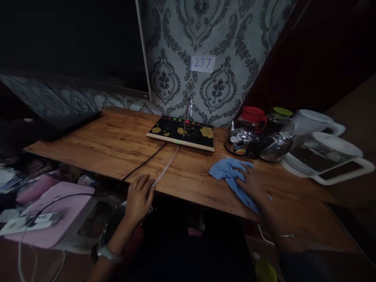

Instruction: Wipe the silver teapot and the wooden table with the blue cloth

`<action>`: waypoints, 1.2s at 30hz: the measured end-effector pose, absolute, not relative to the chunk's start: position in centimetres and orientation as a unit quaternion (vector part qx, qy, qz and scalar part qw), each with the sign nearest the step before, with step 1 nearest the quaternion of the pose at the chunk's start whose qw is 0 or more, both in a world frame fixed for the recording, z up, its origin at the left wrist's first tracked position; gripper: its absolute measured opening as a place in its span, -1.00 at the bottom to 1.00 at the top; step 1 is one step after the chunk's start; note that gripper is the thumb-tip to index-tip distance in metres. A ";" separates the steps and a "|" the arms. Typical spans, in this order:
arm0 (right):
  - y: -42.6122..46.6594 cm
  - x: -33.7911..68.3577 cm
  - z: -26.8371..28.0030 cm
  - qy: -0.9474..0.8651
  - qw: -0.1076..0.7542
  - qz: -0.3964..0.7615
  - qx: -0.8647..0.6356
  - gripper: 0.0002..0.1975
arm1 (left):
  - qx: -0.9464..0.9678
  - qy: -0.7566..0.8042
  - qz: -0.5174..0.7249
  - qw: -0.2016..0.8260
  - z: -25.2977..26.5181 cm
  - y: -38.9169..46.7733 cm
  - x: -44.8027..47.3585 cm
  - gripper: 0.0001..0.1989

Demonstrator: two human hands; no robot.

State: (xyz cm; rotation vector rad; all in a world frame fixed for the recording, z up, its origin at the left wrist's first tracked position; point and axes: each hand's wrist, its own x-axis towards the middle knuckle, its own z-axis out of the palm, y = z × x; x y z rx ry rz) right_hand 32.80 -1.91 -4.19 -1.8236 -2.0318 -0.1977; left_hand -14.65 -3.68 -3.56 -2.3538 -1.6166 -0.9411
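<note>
My right hand lies flat on a crumpled blue cloth on the wooden table, pressing it to the surface. My left hand rests at the table's front edge, its fingers closed around a thin translucent tube. The tube runs up to a black tray with yellow flowers at the back, where a slim metal spout stands.
A black cable runs beside the tube. At the right stand a red-lidded glass pot, a steel kettle and white kettles. A dark laptop lies at the left. A pink board sits below.
</note>
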 end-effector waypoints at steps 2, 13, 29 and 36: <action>-3.5 32.9 -4.1 -0.703 0.201 -0.092 -0.676 -0.58 | -0.779 -0.531 -0.328 0.061 -3.3 -3.9 -14.5 -0.71; -5.4 25.6 -0.9 -0.646 0.389 0.150 -0.639 -0.59 | -0.782 -0.506 -0.354 -0.085 -2.3 -5.8 -10.2 -0.80; 3.6 3.1 4.2 -0.809 0.141 0.143 -0.553 -0.45 | -0.634 -0.563 -0.510 -0.148 -1.1 -4.7 -14.7 -0.79; -1.8 0.9 2.0 -0.876 0.110 0.041 -0.467 -0.55 | -0.614 -0.577 -0.524 -0.125 -1.0 -4.6 -15.7 -0.76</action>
